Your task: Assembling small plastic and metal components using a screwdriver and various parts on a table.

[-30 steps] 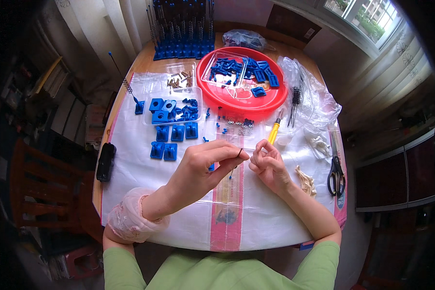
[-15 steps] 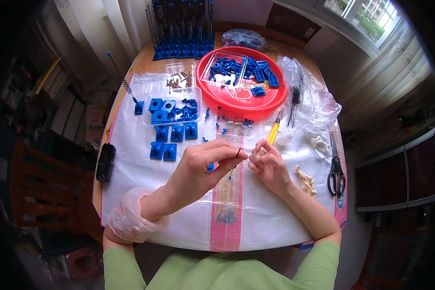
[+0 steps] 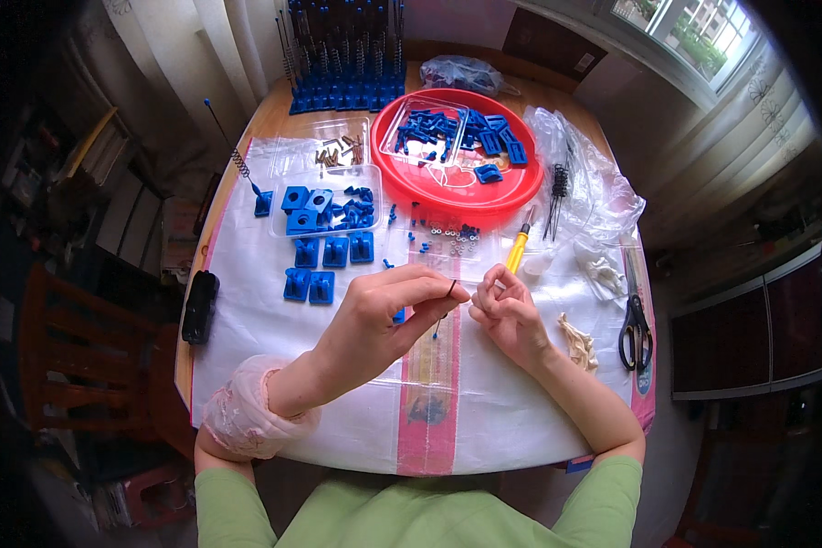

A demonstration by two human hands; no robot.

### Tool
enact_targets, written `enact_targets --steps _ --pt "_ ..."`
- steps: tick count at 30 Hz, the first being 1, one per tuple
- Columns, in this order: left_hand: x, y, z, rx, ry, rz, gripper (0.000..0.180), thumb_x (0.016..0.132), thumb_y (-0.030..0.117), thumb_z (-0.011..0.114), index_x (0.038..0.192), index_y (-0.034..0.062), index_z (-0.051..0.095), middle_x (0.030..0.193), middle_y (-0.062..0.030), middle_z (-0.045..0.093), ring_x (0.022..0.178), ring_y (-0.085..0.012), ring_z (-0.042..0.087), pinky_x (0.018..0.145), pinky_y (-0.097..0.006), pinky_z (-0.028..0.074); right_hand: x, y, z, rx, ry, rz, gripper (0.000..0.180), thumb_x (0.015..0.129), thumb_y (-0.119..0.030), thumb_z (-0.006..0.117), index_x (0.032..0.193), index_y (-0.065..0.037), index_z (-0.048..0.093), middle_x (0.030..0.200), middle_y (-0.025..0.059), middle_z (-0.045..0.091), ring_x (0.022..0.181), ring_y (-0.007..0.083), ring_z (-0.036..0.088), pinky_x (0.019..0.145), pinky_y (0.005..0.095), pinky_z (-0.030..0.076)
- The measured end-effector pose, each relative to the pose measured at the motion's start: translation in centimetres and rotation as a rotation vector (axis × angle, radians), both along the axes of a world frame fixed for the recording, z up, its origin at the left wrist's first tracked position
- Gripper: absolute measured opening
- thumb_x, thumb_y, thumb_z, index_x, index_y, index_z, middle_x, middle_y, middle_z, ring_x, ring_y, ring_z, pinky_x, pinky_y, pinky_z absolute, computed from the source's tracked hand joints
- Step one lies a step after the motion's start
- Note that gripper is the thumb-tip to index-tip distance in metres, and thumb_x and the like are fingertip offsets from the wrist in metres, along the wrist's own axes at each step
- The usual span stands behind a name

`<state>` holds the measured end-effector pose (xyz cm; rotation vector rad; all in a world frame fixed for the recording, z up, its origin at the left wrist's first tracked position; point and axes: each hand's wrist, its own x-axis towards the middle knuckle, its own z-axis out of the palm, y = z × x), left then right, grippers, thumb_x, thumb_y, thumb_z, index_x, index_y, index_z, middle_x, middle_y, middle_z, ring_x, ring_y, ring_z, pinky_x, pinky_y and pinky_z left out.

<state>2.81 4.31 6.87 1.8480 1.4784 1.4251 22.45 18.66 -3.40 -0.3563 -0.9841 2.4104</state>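
My left hand pinches a thin dark rod between thumb and fingertips, over the middle of the table. Below the fingers its lower part shows, with a small blue tip at the end. Close by, my right hand has its fingers curled together, almost meeting the left fingertips. Whatever those right fingers hold, if anything, is too small to make out. A blue piece lies partly hidden behind my left hand. Beyond my right hand lies a yellow-handled screwdriver.
Blue bases stand left of centre, before a clear tray of blue parts. Farther back are a red basin, brass-coloured pieces and finished spring stands. Scissors lie right; a black case sits left.
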Motion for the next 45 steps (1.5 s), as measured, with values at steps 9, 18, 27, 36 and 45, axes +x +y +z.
enact_targets --steps 9,18,27,36,45 --pt "0.0 0.0 -0.1 0.009 0.003 0.004 0.016 0.088 -0.007 0.073 0.102 -0.0006 0.075 0.095 -0.0102 0.073 0.084 -0.0180 0.072 0.070 -0.027 0.056 -0.1 -0.2 0.5 -0.024 -0.025 0.001 0.025 0.078 0.001 0.057 0.101 -0.006 0.054 0.070 -0.0038 0.041 0.065 0.0085 0.035 0.065 0.0267 0.033" --pt "0.2 0.0 -0.1 0.036 -0.007 0.006 0.015 0.087 -0.005 0.075 0.101 -0.0007 0.075 0.093 -0.0105 0.073 0.084 -0.0195 0.072 0.069 -0.028 0.056 0.0 -1.7 0.0 0.492 -0.275 0.047 0.018 0.096 -0.003 0.069 0.115 -0.001 0.068 0.099 0.0014 0.070 0.089 0.0062 0.063 0.080 0.0242 0.051" --pt "0.3 -0.1 -0.2 0.056 -0.012 -0.007 0.016 0.087 -0.005 0.075 0.102 -0.0005 0.075 0.094 -0.0108 0.073 0.081 -0.0198 0.071 0.069 -0.029 0.057 -0.1 -3.2 0.4 1.020 -0.310 -0.015 0.024 0.092 0.001 0.072 0.115 0.001 0.068 0.102 0.0067 0.071 0.085 0.0101 0.064 0.072 0.0276 0.053" --pt "0.6 -0.2 -0.8 0.087 0.004 -0.089 0.025 0.086 -0.007 0.074 0.111 -0.0008 0.074 0.101 -0.0119 0.072 0.084 -0.0177 0.071 0.071 -0.029 0.057 -1.0 -3.7 1.1 1.323 -0.238 -0.201 0.024 0.087 0.005 0.072 0.109 -0.001 0.066 0.091 0.0106 0.067 0.077 0.0217 0.065 0.070 0.0336 0.053" --pt "0.5 -0.8 0.7 -0.052 -0.185 -0.072 0.037 0.102 0.010 0.063 0.138 0.0021 0.060 0.122 -0.0114 0.066 0.086 -0.0115 0.065 0.078 -0.026 0.054 -0.3 -4.0 0.7 1.302 -0.256 -0.285 0.019 0.087 0.008 0.071 0.103 -0.001 0.065 0.086 0.0098 0.067 0.073 0.0209 0.065 0.067 0.0334 0.053"
